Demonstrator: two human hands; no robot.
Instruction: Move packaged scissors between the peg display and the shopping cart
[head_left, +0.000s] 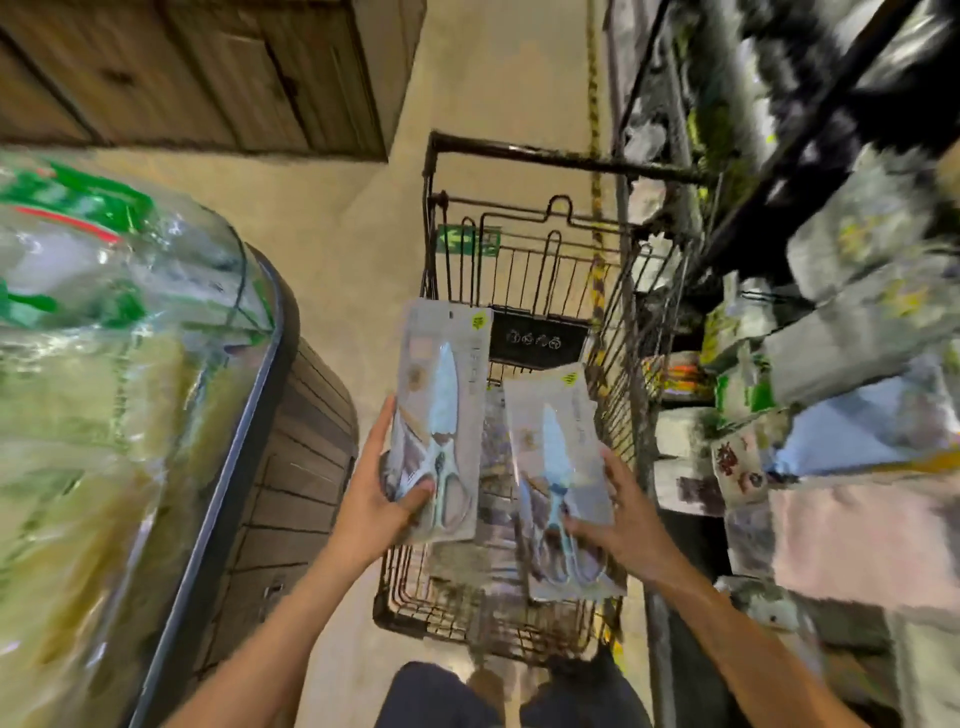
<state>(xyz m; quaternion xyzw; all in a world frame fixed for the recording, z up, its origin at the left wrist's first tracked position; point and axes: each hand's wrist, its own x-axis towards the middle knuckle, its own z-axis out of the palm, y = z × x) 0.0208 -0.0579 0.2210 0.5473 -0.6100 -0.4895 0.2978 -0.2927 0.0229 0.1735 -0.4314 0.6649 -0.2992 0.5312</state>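
Observation:
Two packaged scissors with pale blue handles are held above the black wire shopping cart (524, 156). My left hand (379, 499) grips the lower left edge of the left scissors pack (447, 395), thumb across its front. My right hand (618, 514) holds the lower right edge of the right scissors pack (558, 457), which sits a little lower. More flat packs (493, 467) lie inside the cart under them. The peg display (779, 364) of hanging packaged goods stands along the right, blurred.
A dark-rimmed bin (249, 415) heaped with clear plastic bags of goods stands at the left. Wooden cabinets (208, 73) rise at the back left. Beige floor (509, 78) runs ahead of the cart. My legs are at the bottom edge.

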